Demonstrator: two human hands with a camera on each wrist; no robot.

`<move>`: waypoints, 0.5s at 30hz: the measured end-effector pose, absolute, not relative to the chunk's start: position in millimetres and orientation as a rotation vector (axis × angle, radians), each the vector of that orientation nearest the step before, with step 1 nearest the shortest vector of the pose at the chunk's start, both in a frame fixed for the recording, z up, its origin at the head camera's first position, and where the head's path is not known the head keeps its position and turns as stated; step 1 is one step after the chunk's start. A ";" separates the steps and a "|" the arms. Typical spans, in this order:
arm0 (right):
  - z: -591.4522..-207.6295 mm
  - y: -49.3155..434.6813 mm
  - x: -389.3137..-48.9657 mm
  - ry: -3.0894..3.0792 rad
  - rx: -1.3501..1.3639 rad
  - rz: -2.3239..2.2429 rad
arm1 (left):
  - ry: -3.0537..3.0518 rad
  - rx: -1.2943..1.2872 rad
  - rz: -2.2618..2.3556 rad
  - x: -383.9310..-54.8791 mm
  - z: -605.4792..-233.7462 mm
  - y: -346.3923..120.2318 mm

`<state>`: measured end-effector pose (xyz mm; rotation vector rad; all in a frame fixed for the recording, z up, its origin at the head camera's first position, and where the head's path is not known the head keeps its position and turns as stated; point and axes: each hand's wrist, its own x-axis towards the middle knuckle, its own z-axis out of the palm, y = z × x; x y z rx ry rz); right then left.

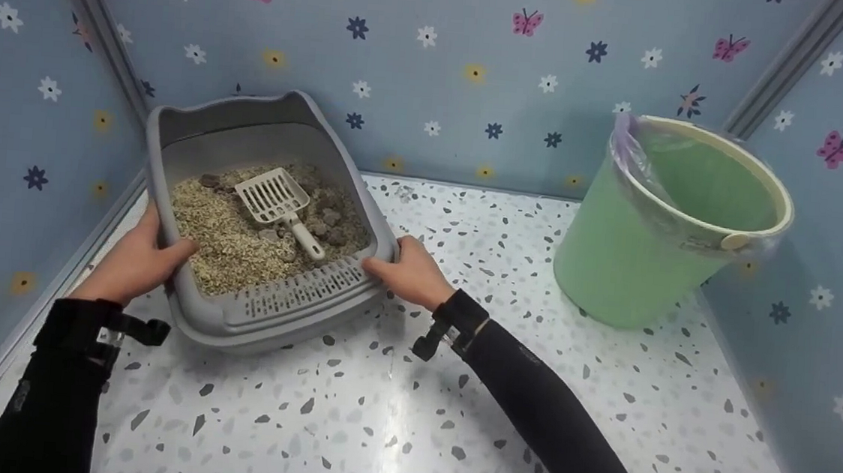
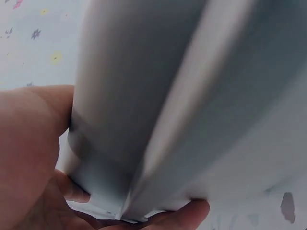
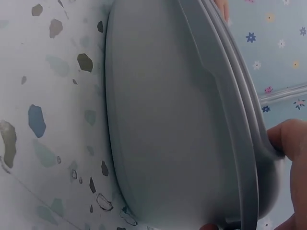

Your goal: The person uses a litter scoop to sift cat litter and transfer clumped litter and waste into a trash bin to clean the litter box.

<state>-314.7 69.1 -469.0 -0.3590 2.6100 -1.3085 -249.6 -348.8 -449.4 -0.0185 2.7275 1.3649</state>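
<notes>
A grey litter box [image 1: 197, 316] stands at the left, angled on the floor near the corner. Inside lies tan litter [image 1: 222, 236] with darker clumps [image 1: 327, 218] along its far and right side. On top of the litter rests a beige slotted litter scoop [image 1: 274, 196], its handle pointing toward the front right. My left hand [image 1: 135, 263] grips the box's left rim, thumb over the edge; in the left wrist view its fingertips [image 2: 192, 213] curl underneath. My right hand [image 1: 418, 275] holds the front right corner of the rim, its thumb [image 3: 288, 136] on top.
A green trash bin [image 1: 608, 259] with a cream rim and a clear liner bag [image 1: 631, 151] stands at the right. Patterned blue walls [image 1: 451, 51] enclose the back and both sides. The speckled floor [image 1: 376, 428] stretches in front.
</notes>
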 end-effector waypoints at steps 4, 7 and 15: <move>-467.6 83.6 -304.0 2.639 -0.323 -1.260 | 2.702 0.031 1.328 -251.2 -448.6 -337.0; -468.0 95.0 -297.0 2.648 -0.291 -1.243 | 2.679 0.065 1.322 -252.6 -449.8 -330.6; -468.4 124.3 -277.6 2.719 -0.208 -1.223 | 2.599 0.162 1.444 -259.0 -455.7 -310.8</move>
